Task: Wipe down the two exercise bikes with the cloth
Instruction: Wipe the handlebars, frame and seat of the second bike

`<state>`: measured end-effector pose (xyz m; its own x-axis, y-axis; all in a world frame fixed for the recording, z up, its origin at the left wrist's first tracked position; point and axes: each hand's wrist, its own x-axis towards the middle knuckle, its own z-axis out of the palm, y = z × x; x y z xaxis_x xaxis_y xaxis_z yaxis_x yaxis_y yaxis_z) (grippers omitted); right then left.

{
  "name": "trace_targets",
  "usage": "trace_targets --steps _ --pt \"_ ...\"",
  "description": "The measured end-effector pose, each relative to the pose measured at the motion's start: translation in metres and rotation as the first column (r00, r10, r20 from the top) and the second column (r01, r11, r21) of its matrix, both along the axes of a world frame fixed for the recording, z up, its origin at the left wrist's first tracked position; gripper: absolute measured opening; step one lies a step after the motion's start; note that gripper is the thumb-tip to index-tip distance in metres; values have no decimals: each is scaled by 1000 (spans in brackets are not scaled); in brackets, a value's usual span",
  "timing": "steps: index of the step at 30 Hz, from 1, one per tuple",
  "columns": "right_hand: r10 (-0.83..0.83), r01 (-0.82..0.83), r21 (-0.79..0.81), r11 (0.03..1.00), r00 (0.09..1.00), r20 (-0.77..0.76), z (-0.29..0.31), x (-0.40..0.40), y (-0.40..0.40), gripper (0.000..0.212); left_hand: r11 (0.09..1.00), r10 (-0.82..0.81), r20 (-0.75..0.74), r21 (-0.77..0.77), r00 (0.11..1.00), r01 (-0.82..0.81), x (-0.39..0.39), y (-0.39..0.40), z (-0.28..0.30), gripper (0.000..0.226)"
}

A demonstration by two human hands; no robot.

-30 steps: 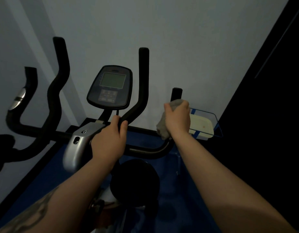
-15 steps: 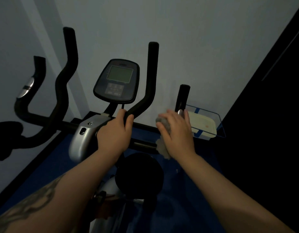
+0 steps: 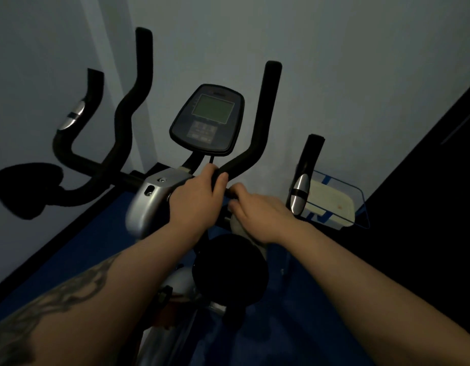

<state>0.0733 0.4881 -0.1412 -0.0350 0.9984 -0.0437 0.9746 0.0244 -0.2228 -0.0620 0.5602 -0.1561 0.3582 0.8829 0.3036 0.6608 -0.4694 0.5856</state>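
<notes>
1. moved since earlier frame: right hand [image 3: 257, 211] with cloth [image 3: 240, 225] has slid left along the handlebar [image 3: 263, 122], from the right upright grip to the near crossbar beside the left hand [image 3: 195, 196].
2. right hand: fingers curled over the bar, cloth pressed beneath the palm and mostly hidden.
3. left hand: wrapped round the bar at the bend below the console [image 3: 208, 120].
4. exercise bike [image 3: 149, 204]: silver housing left of the hands, black knob [image 3: 230, 268] near.
5. clear bin [image 3: 358, 207]: far right, on blue floor.
</notes>
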Motion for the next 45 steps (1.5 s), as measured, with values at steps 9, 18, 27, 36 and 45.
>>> trace_targets --steps 9,18,27,36,45 --pt "258 -229 -143 963 937 237 13 27 -31 58 1000 10 -21 6 1000 -10 1 2 -2 32" --pt "234 -223 -233 947 972 19 16 12 -6 42 1000 -4 -6 -7 1000 4 0 1 -1 35" --pt "137 -169 -169 971 973 -187 11 -9 5 43 1000 19 13 -5 1000 -19 1 1 -2 32" --pt "198 -198 -19 980 974 110 19 37 -42 48 999 42 35 1 998 -42 0 3 -4 36" --pt "235 -309 282 908 934 267 9 61 -48 43 999 29 27 -32 999 -28 -1 2 -3 36"
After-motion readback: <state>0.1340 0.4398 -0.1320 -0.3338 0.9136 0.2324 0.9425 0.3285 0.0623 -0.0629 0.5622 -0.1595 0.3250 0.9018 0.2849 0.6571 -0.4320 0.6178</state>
